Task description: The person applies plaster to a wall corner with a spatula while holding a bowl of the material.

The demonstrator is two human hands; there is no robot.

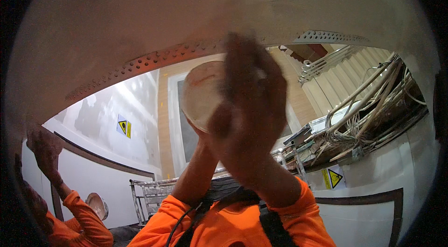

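From my remote view, I find the pale bowl [201,95] raised in the middle, just below the curved board [140,18] and its strip of holes [163,57]. My left hand [204,140] comes up under it; its fingers are hidden, but I judge that this grip holds the bowl, since nothing else shows carrying its weight. Keeping it high and close probably puts it within short reach of my right hand [254,93], which crosses in front of its right side, up near the strip. That hand is blurred and dark, so I cannot tell whether its grip is open or closed, or has anything in it. To the left, a co-worker's hand [44,151] is also raised, with another bowl [97,206] lower down beside the orange sleeve [86,219].
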